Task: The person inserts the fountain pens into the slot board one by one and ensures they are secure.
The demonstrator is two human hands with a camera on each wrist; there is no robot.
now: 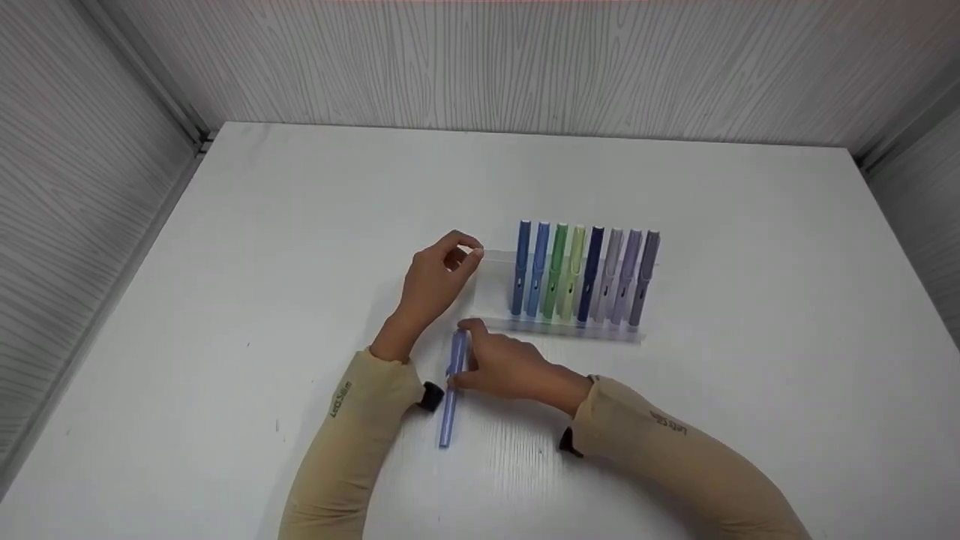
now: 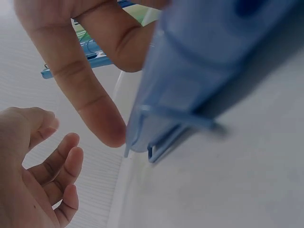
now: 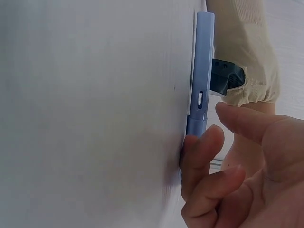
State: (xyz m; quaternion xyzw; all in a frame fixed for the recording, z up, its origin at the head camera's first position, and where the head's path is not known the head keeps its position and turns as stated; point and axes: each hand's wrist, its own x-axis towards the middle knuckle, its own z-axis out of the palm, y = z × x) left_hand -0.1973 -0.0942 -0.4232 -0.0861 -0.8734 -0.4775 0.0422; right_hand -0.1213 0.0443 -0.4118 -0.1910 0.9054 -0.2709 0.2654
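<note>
A blue-violet pen (image 1: 453, 390) lies on the table, cap end toward the rack. My right hand (image 1: 506, 365) grips it from the right, index finger by the cap end and thumb along the side. In the right wrist view, curled fingers (image 3: 202, 152) cover part of the pen (image 3: 203, 66). My left hand (image 1: 437, 274) is at the left end of a clear pen rack (image 1: 559, 328). The left wrist view shows that hand (image 2: 23, 175) with loosely bent fingers and nothing visible between them; whether it touches the rack I cannot tell.
Several capped pens (image 1: 557, 270) in blue, green, yellow-green and purple stand side by side in the rack's middle and right part. The white table (image 1: 750, 337) is bounded by wood-grain panels (image 1: 525, 67) at the back and sides.
</note>
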